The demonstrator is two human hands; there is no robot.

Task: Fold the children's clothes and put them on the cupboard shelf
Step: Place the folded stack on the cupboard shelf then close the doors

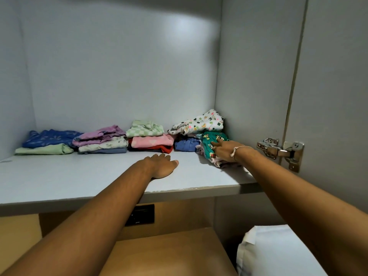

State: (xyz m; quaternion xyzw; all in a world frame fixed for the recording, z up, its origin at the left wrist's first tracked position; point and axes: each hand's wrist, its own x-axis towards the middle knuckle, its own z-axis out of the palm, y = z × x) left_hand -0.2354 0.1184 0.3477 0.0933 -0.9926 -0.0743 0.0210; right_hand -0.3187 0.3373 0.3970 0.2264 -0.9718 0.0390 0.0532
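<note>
Folded children's clothes lie in a row along the back of the grey cupboard shelf (pixel 79 176): a blue and pale green pile (pixel 47 142) at the left, a purple-topped pile (pixel 101 140), and a green-check, pink and red pile (pixel 149 138). At the right corner a white clover-print garment (pixel 199 122) tops a blue piece. My right hand (pixel 225 152) rests on a folded green cartoon-print garment (pixel 211 142) in front of that corner pile, fingers spread over it. My left hand (pixel 161 166) lies flat, palm down, on the bare shelf in the middle, holding nothing.
The cupboard's right wall stands close to the green garment, with a metal door hinge (pixel 280 150) on the open door beside it. Below the shelf are a wooden surface (pixel 169 251), a dark socket plate (pixel 141 216) and a white pillow (pixel 274 253).
</note>
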